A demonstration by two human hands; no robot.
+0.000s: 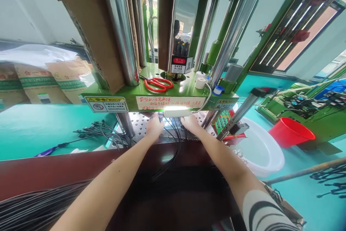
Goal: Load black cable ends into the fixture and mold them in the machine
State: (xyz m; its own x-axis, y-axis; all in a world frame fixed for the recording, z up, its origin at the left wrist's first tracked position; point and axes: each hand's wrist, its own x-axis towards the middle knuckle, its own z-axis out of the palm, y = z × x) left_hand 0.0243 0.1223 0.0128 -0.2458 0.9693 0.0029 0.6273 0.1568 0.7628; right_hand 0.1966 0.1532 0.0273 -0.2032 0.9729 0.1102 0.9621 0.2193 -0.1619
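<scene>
Beneath the lit lamp bar [177,113] of a green press, a metal mould [173,123] lies with several black cables [177,135] running out of its near side. At its left end my left hand [155,128] is closed, thumb on top. My right hand [190,123] is closed at the right end, partly behind the lamp bar. The fingertips of both hands are hidden. The cables hang down over the dark red table edge [140,151] toward me.
Red-handled scissors [158,84] and a white tape roll [200,83] lie on the green press plate [127,92]. Bundled cables lie left, on a perforated plate [137,124] and the dark red table. At right stand a control panel [223,122], a white tub [270,151] and a red bucket [292,132].
</scene>
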